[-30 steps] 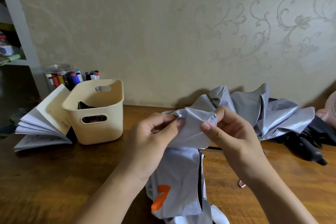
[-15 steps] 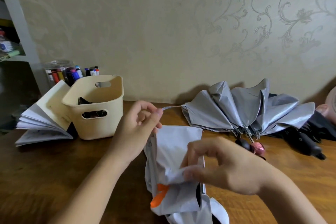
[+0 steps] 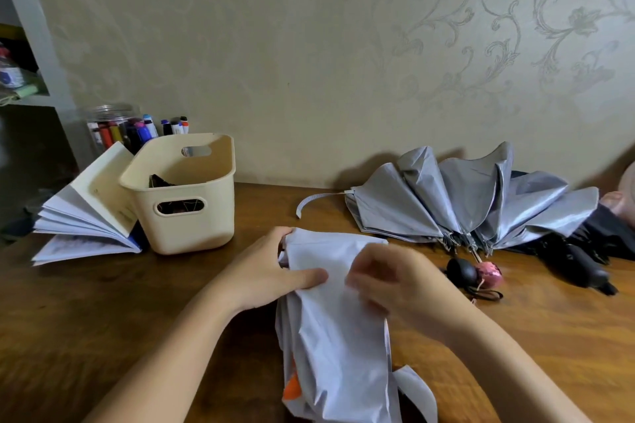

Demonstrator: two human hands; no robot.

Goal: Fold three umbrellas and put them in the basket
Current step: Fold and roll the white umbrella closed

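1. The left hand (image 3: 271,271) grips the white umbrella (image 3: 336,336) at its far end, thumb across the cloth; the blurred right hand (image 3: 395,282) curls its fingers on the same cloth.
2. That umbrella lies crumpled on the tabletop (image 3: 103,319), an orange mark near its bottom.
3. A silver umbrella (image 3: 464,203), pleats fanned, lies behind to the right.
4. The basket (image 3: 192,227) stands back left.

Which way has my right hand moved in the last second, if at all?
Yes, the right hand came down toward you, judged against the cream plastic basket.
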